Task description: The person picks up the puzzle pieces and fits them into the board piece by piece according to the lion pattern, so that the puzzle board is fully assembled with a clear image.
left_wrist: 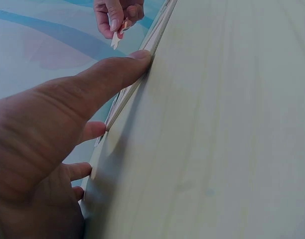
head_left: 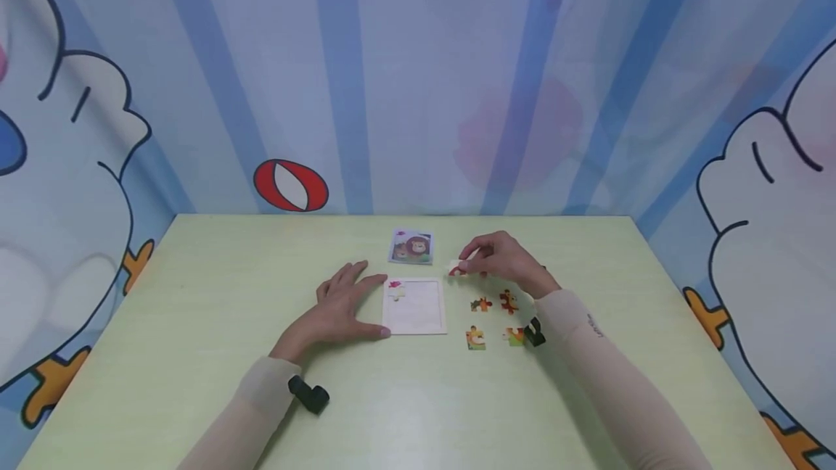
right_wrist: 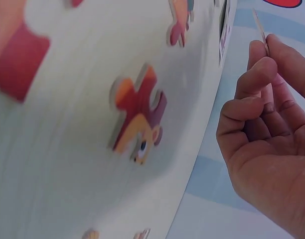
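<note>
Between thumb and fingers my right hand (head_left: 506, 258) pinches a jigsaw piece (head_left: 455, 270), held right of the picture card and above the table. In the right wrist view that jigsaw piece (right_wrist: 260, 30) appears nearly edge-on. My left hand (head_left: 336, 310) rests at the left side of a white square puzzle tray (head_left: 418, 314); thumb and index finger are spread, their tips touching its edge. One jigsaw piece (head_left: 395, 287) with a pink patch lies in the tray's upper left corner. The left wrist view shows the thumb (left_wrist: 112, 72) against the tray's edge.
Several loose pieces lie right of the tray, among them an orange one (head_left: 481, 304), a brown one with an animal face (right_wrist: 140, 114), and two nearer ones (head_left: 475, 338). A lion picture card (head_left: 411, 247) lies behind the tray. A patterned curtain (head_left: 418, 78) stands behind the table.
</note>
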Demonstrator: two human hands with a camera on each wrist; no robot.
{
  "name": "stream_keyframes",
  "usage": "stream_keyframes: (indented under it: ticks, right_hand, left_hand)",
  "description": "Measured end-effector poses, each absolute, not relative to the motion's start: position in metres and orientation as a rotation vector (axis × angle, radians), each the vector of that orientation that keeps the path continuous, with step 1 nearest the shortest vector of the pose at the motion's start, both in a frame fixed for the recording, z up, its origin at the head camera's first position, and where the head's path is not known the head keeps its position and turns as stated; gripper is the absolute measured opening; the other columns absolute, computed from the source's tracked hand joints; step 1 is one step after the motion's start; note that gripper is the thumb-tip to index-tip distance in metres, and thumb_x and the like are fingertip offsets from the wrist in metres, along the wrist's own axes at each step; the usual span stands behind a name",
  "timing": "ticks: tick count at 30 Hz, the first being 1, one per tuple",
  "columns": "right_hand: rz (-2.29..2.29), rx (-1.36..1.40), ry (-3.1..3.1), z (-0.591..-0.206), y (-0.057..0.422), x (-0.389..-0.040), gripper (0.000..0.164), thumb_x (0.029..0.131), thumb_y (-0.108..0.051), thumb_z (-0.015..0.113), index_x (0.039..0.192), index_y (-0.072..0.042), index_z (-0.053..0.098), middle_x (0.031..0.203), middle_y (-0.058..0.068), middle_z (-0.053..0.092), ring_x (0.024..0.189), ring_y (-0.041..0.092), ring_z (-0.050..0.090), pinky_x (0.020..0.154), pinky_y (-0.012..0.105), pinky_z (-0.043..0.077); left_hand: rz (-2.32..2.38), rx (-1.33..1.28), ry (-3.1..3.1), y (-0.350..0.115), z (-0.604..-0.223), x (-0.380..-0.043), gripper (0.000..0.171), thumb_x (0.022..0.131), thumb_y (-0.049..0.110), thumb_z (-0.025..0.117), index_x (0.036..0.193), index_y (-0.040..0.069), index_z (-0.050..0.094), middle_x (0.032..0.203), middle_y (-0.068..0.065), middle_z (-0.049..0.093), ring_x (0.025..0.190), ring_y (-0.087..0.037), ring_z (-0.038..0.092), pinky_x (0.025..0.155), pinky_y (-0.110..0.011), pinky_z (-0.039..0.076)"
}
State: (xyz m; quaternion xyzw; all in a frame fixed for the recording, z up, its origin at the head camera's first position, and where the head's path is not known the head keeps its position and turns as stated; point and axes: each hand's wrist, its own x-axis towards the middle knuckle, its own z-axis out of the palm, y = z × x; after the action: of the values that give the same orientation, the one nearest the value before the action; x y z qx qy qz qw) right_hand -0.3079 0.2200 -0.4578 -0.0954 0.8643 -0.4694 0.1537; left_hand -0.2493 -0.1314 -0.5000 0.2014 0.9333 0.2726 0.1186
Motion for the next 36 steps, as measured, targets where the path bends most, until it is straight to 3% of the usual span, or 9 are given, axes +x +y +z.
stream_keyframes:
  ticks: [10,18,24,29,36]
  right_hand:
    - [-1.413,-0.303,2.405,-0.454,0.206,-0.303,0.021,0.099,-0.022,0.080,0.114,-0.008,0.080,0.090,0.023,0.077,0.076,0.037,0.061,0.071,0.041,0.053]
    - [-1.408,-0.324,2.389,-0.457,0.194,-0.301,0.022,0.099,-0.023,0.078,0.115,-0.008,0.080,0.077,0.013,0.072,0.071,0.032,0.059,0.068,0.039,0.050]
    - [-1.414,-0.334,2.384,-0.458,0.187,-0.302,0.020,0.099,-0.023,0.079,0.113,-0.009,0.081,0.087,0.019,0.077,0.073,0.034,0.060,0.070,0.039,0.051]
    - [-1.410,-0.321,2.361,-0.462,0.178,-0.303,0.017,0.097,-0.024,0.080,0.110,-0.012,0.081,0.081,0.014,0.075,0.071,0.027,0.060,0.073,0.037,0.053]
    - [-1.401,-0.314,2.351,-0.462,0.164,-0.303,0.018,0.096,-0.019,0.081,0.111,-0.008,0.082,0.081,0.009,0.076,0.069,0.023,0.060,0.071,0.035,0.053]
  left_hand:
    - [0.809,0.601,2.731,-0.131,-0.499,-0.250,0.098,0.082,0.052,0.090,0.165,0.029,0.043,0.182,-0.012,0.015,0.169,-0.042,0.005,0.129,-0.073,0.012]
    - [0.799,0.597,2.726,-0.132,-0.501,-0.249,0.098,0.082,0.053,0.089,0.165,0.030,0.042,0.182,-0.012,0.014,0.169,-0.042,0.005,0.130,-0.074,0.011]
    - [0.792,0.599,2.732,-0.132,-0.499,-0.249,0.098,0.082,0.053,0.089,0.165,0.030,0.043,0.182,-0.012,0.015,0.169,-0.042,0.005,0.129,-0.074,0.011]
    - [0.779,0.605,2.740,-0.132,-0.500,-0.250,0.098,0.082,0.054,0.089,0.165,0.030,0.043,0.182,-0.012,0.015,0.169,-0.042,0.006,0.129,-0.075,0.012]
    - [0.776,0.602,2.732,-0.132,-0.499,-0.250,0.099,0.082,0.057,0.088,0.165,0.031,0.042,0.182,-0.012,0.014,0.169,-0.042,0.005,0.129,-0.076,0.011]
